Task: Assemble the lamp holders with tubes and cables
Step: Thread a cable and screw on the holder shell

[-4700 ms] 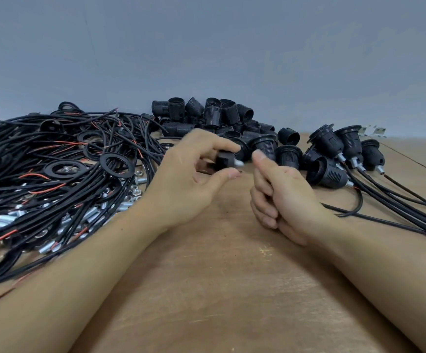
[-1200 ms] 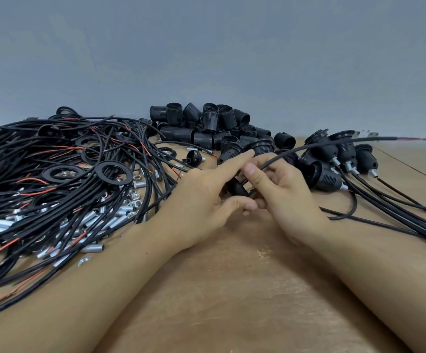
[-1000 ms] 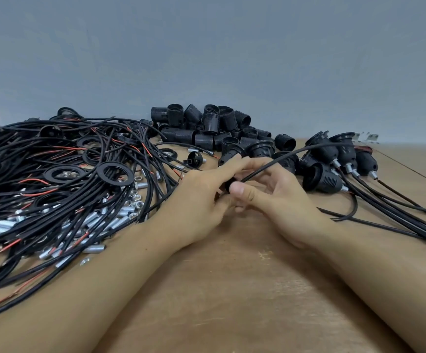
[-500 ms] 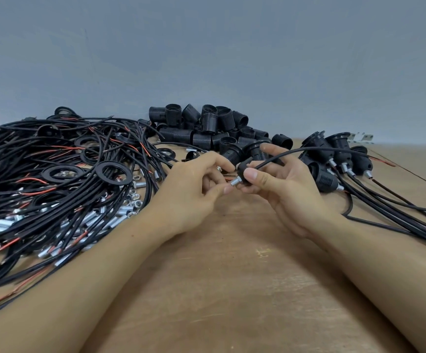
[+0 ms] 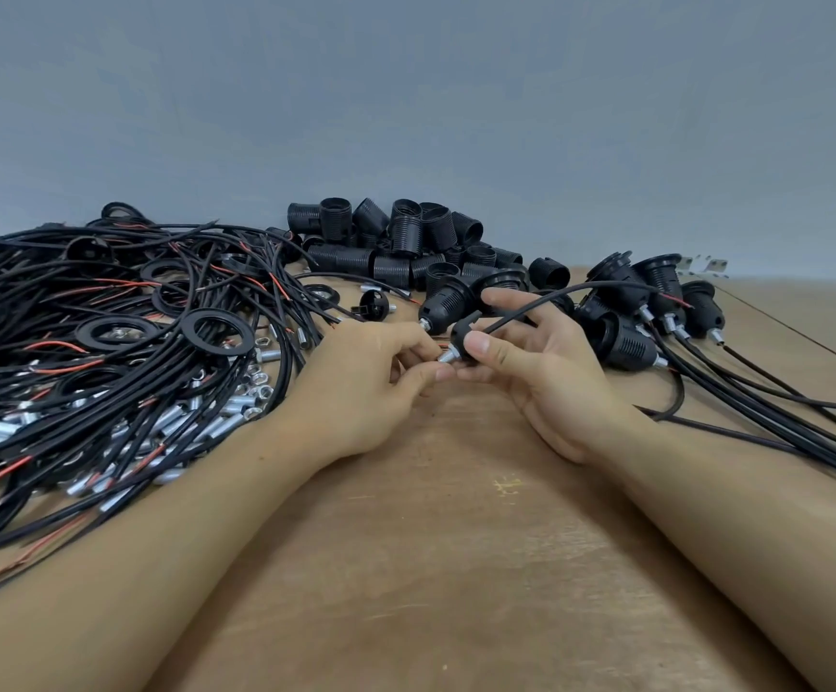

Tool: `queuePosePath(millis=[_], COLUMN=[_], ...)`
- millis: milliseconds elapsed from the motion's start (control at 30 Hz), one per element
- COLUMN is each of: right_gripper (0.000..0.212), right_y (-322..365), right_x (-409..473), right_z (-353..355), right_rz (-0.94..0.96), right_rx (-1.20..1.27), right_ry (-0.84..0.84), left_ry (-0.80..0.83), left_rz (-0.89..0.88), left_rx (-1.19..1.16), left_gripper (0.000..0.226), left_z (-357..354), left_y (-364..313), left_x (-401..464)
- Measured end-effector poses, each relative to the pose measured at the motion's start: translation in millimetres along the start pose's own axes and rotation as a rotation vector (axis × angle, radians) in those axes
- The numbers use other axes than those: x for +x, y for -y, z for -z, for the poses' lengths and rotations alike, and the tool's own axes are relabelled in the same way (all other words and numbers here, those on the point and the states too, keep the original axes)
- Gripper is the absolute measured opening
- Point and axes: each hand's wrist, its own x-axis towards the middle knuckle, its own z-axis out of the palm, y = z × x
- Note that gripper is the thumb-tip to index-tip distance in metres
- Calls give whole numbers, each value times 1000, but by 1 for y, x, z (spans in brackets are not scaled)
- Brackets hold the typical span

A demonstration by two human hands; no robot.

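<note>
My right hand [image 5: 540,372] pinches a small black lamp holder cap [image 5: 461,337] with a short threaded metal tube [image 5: 447,355] sticking out toward the left. A black cable [image 5: 555,299] leaves the cap and arcs off to the right. My left hand [image 5: 371,387] meets the tube's end with thumb and curled fingers, pinching the cable's red wire tips there. A tangle of black cables [image 5: 81,352] with red ends lies at the left. Black threaded holder bodies [image 5: 406,242] are piled at the back.
Finished holders with cables [image 5: 655,312] lie at the right, their cables trailing to the right edge. Flat black rings [image 5: 217,332], metal tubes [image 5: 171,417] and nuts [image 5: 256,387] sit among the left tangle. A loose cap [image 5: 375,307] lies beyond my hands on the wooden table [image 5: 455,566].
Both hands lifted slightly off the table and parted a little. The cap with its tube now shows between my fingertips, and the cable's far end swung toward the finished holders.
</note>
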Motion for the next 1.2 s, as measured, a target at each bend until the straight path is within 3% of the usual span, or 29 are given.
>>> queuePosePath(millis=[200, 500, 633, 800, 900, 1000, 1067, 1200], right_gripper=[66, 4, 38, 58, 50, 17, 38, 51], right_y=[-1, 24, 31, 67, 87, 100, 105, 89], right_x=[1, 15, 16, 13, 10, 9, 15, 22], right_z=[-1, 28, 34, 44, 53, 45, 33, -1], right_rz=[10, 40, 82, 423, 590, 638, 583, 463], right_rx=[17, 243, 294, 331, 86, -446, -797, -1367], right_ry=[-22, -383, -502, -714, -692, -506, -288, -3], left_ry=[-66, -31, 109, 145, 22, -182, -230, -174], left_rz=[7, 10, -159, -178, -69, 12, 128, 491], left_rx=[38, 132, 26, 107, 254, 460, 622, 833], left_gripper=[9, 14, 14, 11, 9, 21, 26, 35], left_z=[0, 21, 25, 19, 27, 41, 51, 68], left_y=[-3, 4, -6, -8, 0, 7, 15, 33], left_x=[1, 1, -4, -3, 0, 5, 8, 6])
